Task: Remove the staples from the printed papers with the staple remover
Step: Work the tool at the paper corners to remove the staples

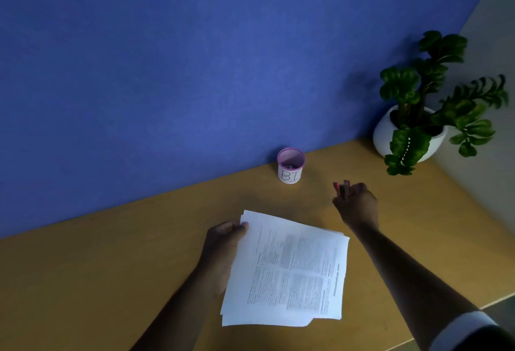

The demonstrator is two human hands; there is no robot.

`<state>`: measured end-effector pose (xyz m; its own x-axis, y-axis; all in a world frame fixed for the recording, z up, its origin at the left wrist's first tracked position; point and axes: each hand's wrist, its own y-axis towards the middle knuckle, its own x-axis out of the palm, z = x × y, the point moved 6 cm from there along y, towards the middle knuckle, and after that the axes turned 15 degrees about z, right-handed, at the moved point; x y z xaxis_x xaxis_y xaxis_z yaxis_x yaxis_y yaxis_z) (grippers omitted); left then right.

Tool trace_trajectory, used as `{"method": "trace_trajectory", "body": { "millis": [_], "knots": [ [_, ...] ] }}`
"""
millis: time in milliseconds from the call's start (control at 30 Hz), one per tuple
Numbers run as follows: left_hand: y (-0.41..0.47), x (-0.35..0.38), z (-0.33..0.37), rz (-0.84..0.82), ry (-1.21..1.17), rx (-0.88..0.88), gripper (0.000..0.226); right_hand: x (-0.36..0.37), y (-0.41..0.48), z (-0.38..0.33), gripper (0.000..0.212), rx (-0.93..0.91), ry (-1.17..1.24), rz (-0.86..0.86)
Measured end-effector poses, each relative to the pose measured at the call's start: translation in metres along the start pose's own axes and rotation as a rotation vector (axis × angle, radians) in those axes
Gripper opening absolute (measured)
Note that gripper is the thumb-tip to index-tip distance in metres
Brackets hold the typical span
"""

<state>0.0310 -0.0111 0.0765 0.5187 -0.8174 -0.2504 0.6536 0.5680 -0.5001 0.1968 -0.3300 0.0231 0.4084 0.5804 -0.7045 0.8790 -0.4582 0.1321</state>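
A stack of printed papers [289,269] lies on the wooden desk [111,281] in front of me. My left hand [223,250] grips the stack along its left edge, thumb on the top corner. My right hand [358,205] is beyond the papers to the right, closed around a red staple remover [343,189] whose jaws stick out past my fingers. The remover is clear of the papers, between them and a small cup. No staple is visible on the sheets.
A small pink mesh cup [290,165] with a white label stands at the blue partition wall [195,71], with small metal bits inside. A potted green plant [412,127] in a white pot sits at the back right corner. The desk's edge runs along the lower right.
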Motion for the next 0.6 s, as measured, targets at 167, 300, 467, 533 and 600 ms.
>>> {"method": "trace_trajectory", "body": {
  "millis": [167, 300, 467, 533, 600],
  "knots": [
    [-0.017, 0.0, 0.002, -0.017, -0.079, -0.021, 0.022, -0.058, -0.056, -0.082, 0.063, -0.034, 0.521, 0.016],
    [-0.035, 0.003, 0.004, -0.071, -0.14, -0.023, 0.018, -0.095, -0.129, -0.126, 0.043, -0.133, 0.687, -0.086],
    [-0.061, 0.002, 0.015, -0.162, -0.351, -0.075, 0.023, -0.103, -0.194, -0.119, 0.044, -0.115, 0.556, -0.122],
    [-0.07, -0.001, 0.018, -0.174, -0.443, -0.101, 0.02, -0.105, -0.208, -0.112, 0.037, -0.111, 0.53, -0.11],
    [-0.079, -0.002, 0.021, -0.189, -0.513, -0.114, 0.015, -0.108, -0.216, -0.108, 0.03, -0.134, 0.53, -0.111]
  ]
}}
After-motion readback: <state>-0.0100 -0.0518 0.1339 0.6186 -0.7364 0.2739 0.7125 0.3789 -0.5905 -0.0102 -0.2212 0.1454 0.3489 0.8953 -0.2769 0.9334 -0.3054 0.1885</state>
